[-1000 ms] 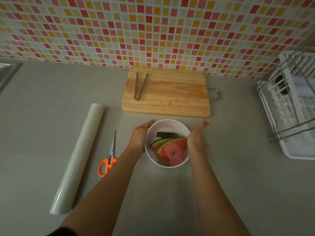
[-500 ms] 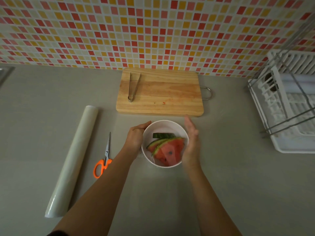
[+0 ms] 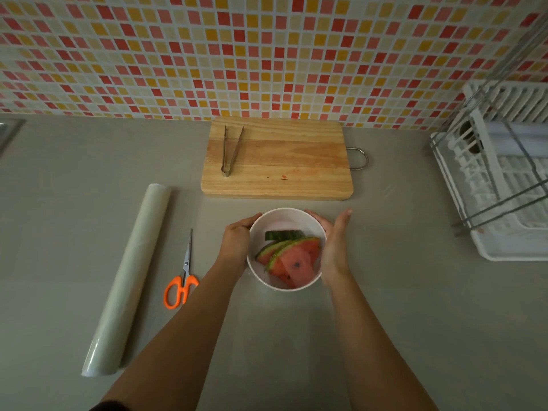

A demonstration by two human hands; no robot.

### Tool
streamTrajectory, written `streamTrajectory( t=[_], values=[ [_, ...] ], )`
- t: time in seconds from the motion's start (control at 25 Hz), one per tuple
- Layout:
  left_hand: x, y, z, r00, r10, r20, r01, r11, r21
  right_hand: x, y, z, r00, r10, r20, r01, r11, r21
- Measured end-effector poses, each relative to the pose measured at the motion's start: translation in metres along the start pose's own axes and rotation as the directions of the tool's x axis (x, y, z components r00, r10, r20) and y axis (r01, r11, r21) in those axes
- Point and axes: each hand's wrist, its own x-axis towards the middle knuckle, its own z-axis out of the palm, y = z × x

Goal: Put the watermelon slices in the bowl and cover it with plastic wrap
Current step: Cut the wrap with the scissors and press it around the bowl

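Observation:
A white bowl (image 3: 284, 211) stands on the grey counter in front of the cutting board. Several watermelon slices (image 3: 296, 259) lie inside it, red flesh up and green rinds to the left. A faint clear film seems to lie over the bowl and spread onto the counter around it; its edges are hard to make out. My left hand (image 3: 237, 241) cups the bowl's left side with curled fingers. My right hand (image 3: 335, 244) is against the right side, its fingers bent round the far rim and its thumb sticking out.
A plastic wrap roll (image 3: 130, 277) lies on the left, with orange-handled scissors (image 3: 182, 280) beside it. The wooden cutting board (image 3: 278, 161) behind the bowl carries metal tongs (image 3: 231, 149). A white dish rack (image 3: 504, 179) stands at the right, against the tiled wall.
My right hand, flat and upright beside the bowl before, has bent its fingers round the far right rim. My left hand stays on the left side. The bowl has not moved.

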Motion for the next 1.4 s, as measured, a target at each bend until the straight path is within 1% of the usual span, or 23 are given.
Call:
streamTrajectory(
  t=[0.2, 0.28, 0.36, 0.4, 0.44, 0.48, 0.52, 0.56, 0.6, 0.64, 0.68, 0.72, 0.76, 0.8, 0.88, 1.0, 1.08, 1.16, 1.2, 1.24, 1.28, 1.32, 1.4],
  values=[
    [0.011, -0.004, -0.005, 0.997, 0.047, -0.061, -0.034, 0.979, 0.202, 0.004, 0.001, -0.002, 0.983, 0.18, -0.02, -0.181, 0.978, -0.102],
    [0.014, -0.002, -0.009, 0.988, 0.13, -0.081, -0.093, 0.928, 0.36, 0.005, -0.005, -0.004, 0.98, 0.191, -0.048, -0.197, 0.953, -0.232],
    [0.016, 0.001, -0.014, 0.963, 0.262, -0.057, -0.175, 0.773, 0.609, 0.011, -0.01, -0.006, 0.983, 0.083, -0.166, -0.146, 0.897, -0.416],
    [0.016, 0.003, -0.017, 0.944, 0.328, -0.04, -0.207, 0.681, 0.703, 0.014, -0.013, -0.008, 0.976, 0.01, -0.218, -0.114, 0.875, -0.47],
    [0.015, 0.004, -0.023, 0.919, 0.392, -0.045, -0.231, 0.628, 0.743, 0.017, -0.016, -0.01, 0.974, -0.042, -0.222, -0.069, 0.88, -0.47],
    [0.012, 0.005, -0.029, 0.895, 0.437, -0.09, -0.236, 0.637, 0.734, 0.02, -0.019, -0.011, 0.982, -0.068, -0.175, -0.009, 0.913, -0.409],
    [0.005, 0.005, -0.035, 0.881, 0.438, -0.18, -0.215, 0.708, 0.673, 0.022, -0.022, -0.012, 0.991, -0.075, -0.107, 0.038, 0.948, -0.315],
    [-0.004, 0.001, -0.041, 0.876, 0.391, -0.283, -0.176, 0.805, 0.566, 0.021, -0.026, -0.013, 0.997, -0.067, -0.045, 0.054, 0.97, -0.238],
    [-0.015, -0.009, -0.046, 0.879, 0.296, -0.373, -0.116, 0.893, 0.435, 0.02, -0.028, -0.013, 0.998, -0.056, -0.002, 0.054, 0.979, -0.196],
    [-0.03, -0.021, -0.049, 0.895, 0.17, -0.413, -0.034, 0.948, 0.318, 0.019, -0.03, -0.012, 0.999, -0.037, 0.03, 0.042, 0.984, -0.175],
    [-0.047, -0.032, -0.048, 0.922, 0.023, -0.385, 0.067, 0.974, 0.218, 0.017, -0.031, -0.01, 0.998, -0.01, 0.06, 0.02, 0.986, -0.166],
    [-0.062, -0.042, -0.042, 0.948, -0.117, -0.297, 0.156, 0.981, 0.112, 0.013, -0.031, -0.008, 0.995, 0.026, 0.092, -0.01, 0.985, -0.17],
    [-0.073, -0.049, -0.034, 0.962, -0.203, -0.184, 0.205, 0.979, -0.009, 0.009, -0.03, -0.005, 0.991, 0.064, 0.119, -0.042, 0.983, -0.179],
    [-0.079, -0.052, -0.028, 0.97, -0.221, -0.105, 0.208, 0.971, -0.12, 0.005, -0.028, -0.002, 0.986, 0.098, 0.132, -0.074, 0.982, -0.177],
    [-0.076, -0.047, -0.019, 0.978, -0.181, -0.102, 0.153, 0.96, -0.233, -0.004, -0.024, -0.002, 0.981, 0.134, 0.14, -0.116, 0.984, -0.135],
    [-0.06, -0.03, -0.021, 0.981, -0.077, -0.179, 0.025, 0.961, -0.277, -0.02, -0.015, -0.01, 0.972, 0.14, 0.19, -0.144, 0.99, 0.006],
    [-0.05, -0.023, -0.024, 0.985, -0.03, -0.17, -0.015, 0.967, -0.255, -0.031, -0.007, -0.013, 0.968, 0.162, 0.193, -0.183, 0.978, 0.096],
    [-0.043, -0.019, -0.027, 0.991, -0.026, -0.132, -0.009, 0.967, -0.255, -0.035, 0.002, -0.012, 0.972, 0.168, 0.163, -0.186, 0.978, 0.097],
    [-0.04, -0.017, -0.028, 0.993, -0.037, -0.108, 0.005, 0.961, -0.277, -0.033, 0.003, -0.011, 0.981, 0.157, 0.11, -0.159, 0.987, 0.014],
    [-0.037, -0.016, -0.027, 0.994, -0.046, -0.096, 0.017, 0.96, -0.279, -0.027, 0.001, -0.01, 0.991, 0.126, 0.038, -0.118, 0.981, -0.155],
    [-0.033, -0.016, -0.027, 0.994, -0.05, -0.094, 0.027, 0.974, -0.226, -0.019, -0.004, -0.009, 0.998, 0.064, -0.019, -0.067, 0.936, -0.347],
    [-0.029, -0.018, -0.027, 0.994, -0.053, -0.097, 0.042, 0.993, -0.11, -0.014, -0.011, -0.007, 1.0, 0.014, -0.022, -0.023, 0.874, -0.485],
    [-0.025, -0.02, -0.027, 0.995, -0.05, -0.083, 0.058, 0.994, 0.093, -0.005, -0.024, -0.004, 0.995, 0.072, 0.071, -0.016, 0.809, -0.587]
  ],
)
